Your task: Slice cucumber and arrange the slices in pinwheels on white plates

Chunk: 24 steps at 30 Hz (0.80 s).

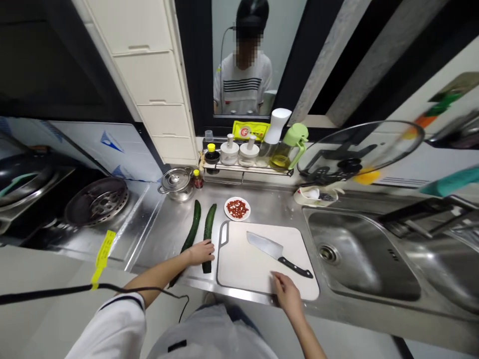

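My left hand lies across the right-hand cucumber, its fingers closed over the lower half. A second, longer cucumber runs alongside on the left, partly covered by my hand and forearm. To the right is a white cutting board with a grey rim and a handle slot. On it rests a kitchen knife, blade toward the upper left and black handle toward the lower right. My right hand hovers over or touches the board's front edge below the knife, fingers loosely bent and holding nothing.
Behind the board sits a plate of chopped red pieces. A lidded pot and small sauce bottle stand back left. The sink lies right, a stove burner left. A black cable crosses my left arm.
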Tool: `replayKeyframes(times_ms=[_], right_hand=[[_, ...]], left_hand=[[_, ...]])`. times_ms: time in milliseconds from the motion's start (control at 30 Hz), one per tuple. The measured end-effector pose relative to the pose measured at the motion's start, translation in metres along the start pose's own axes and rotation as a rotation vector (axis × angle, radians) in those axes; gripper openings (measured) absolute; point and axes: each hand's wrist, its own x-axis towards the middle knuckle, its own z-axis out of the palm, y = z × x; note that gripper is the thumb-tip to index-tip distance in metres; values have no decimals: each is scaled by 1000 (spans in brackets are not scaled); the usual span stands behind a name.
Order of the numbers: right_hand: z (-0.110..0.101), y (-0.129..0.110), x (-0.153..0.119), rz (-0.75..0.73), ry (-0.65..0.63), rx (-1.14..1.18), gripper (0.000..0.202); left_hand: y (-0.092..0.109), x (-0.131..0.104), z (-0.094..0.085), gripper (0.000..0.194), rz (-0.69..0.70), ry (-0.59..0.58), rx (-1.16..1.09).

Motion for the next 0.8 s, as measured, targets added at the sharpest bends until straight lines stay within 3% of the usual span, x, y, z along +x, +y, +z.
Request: replayKeyframes(times_ms=[133, 267, 367, 500, 633, 800], right_hand=[[-4, 4, 19, -122, 78, -203, 38], [-12, 7, 43, -152, 91, -519, 36], [-22, 13, 62, -182, -24, -615, 36], [-36, 30, 83, -327, -220, -574, 33], [-53, 50, 92, -396, -244, -453, 32], [-81, 73, 92, -245, -172, -224, 36]], left_hand=[[-18, 11, -11, 22, 101, -70, -177], [-12, 40, -37, 29, 183, -75, -119], [16, 73, -56, 35, 85, -33, -97], [79, 131, -65, 45, -175, -26, -93], [132, 192, -53, 54, -398, -20, -141], [152, 238, -26, 58, -598, 7, -187]])
